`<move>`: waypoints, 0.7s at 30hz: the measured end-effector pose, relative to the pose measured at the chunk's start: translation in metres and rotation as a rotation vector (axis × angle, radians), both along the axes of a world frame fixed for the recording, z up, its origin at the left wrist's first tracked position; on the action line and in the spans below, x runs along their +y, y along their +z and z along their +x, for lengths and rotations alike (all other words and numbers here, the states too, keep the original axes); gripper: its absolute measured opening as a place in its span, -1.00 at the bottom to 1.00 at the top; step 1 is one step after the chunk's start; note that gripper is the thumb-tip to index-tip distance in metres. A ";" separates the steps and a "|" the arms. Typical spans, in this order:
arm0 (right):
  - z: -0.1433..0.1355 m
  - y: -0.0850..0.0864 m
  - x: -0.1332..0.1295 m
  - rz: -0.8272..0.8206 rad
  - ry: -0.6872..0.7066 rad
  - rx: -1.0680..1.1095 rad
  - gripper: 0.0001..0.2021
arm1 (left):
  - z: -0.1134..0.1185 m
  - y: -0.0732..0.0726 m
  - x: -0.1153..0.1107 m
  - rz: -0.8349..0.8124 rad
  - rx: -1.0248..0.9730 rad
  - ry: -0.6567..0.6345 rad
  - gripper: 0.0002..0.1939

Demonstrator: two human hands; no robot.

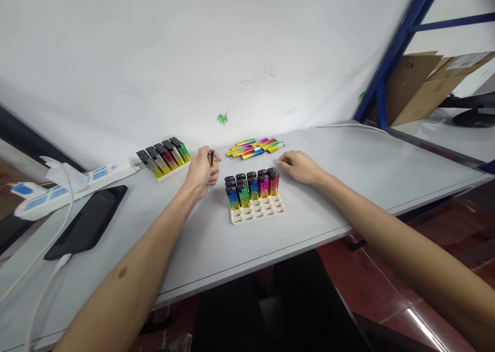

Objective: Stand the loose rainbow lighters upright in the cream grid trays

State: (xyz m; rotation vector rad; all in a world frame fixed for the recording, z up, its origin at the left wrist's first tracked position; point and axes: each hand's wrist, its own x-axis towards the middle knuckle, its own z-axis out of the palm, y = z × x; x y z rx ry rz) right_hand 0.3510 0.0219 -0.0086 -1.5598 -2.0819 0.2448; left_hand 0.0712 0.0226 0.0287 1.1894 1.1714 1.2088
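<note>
My left hand [201, 170] is closed around a lighter [211, 157], its dark top showing above the fist; the fingers cover most of its body. In front of me a white tray [258, 213] with rows of slots carries several upright lighters [253, 186] in blue, green, purple and red, all with black tops. The tray's near slots show no lighters. My right hand [299, 166] rests on the table just beyond the tray's right side, fingers curled inward, with nothing visible in them. Near it lies a pile of shiny multicoloured lighter-sized pieces [253, 148].
Against the wall at the left, a second white tray [175, 171] holds several black-topped lighters. A power strip [77, 187] and a black phone [88, 222] with a white cable lie further left. Cardboard boxes [421, 91] stand behind a blue frame [382, 99] at right.
</note>
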 end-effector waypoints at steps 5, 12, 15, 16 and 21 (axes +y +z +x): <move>0.001 -0.001 0.001 -0.007 -0.010 -0.008 -0.77 | 0.005 0.007 -0.008 0.064 -0.059 -0.031 -0.85; 0.000 -0.001 0.001 0.001 -0.010 0.006 -0.78 | 0.005 -0.001 -0.007 0.098 -0.009 0.035 -0.60; 0.001 -0.002 0.002 -0.001 -0.007 0.002 -0.77 | 0.005 -0.001 -0.005 0.099 0.036 0.076 -0.69; 0.001 -0.002 0.002 -0.003 -0.003 0.001 -0.77 | 0.005 -0.001 -0.004 0.107 0.039 0.088 -0.74; 0.001 -0.002 0.002 -0.002 -0.002 -0.007 -0.77 | 0.005 0.004 -0.006 0.158 -0.012 0.095 -0.85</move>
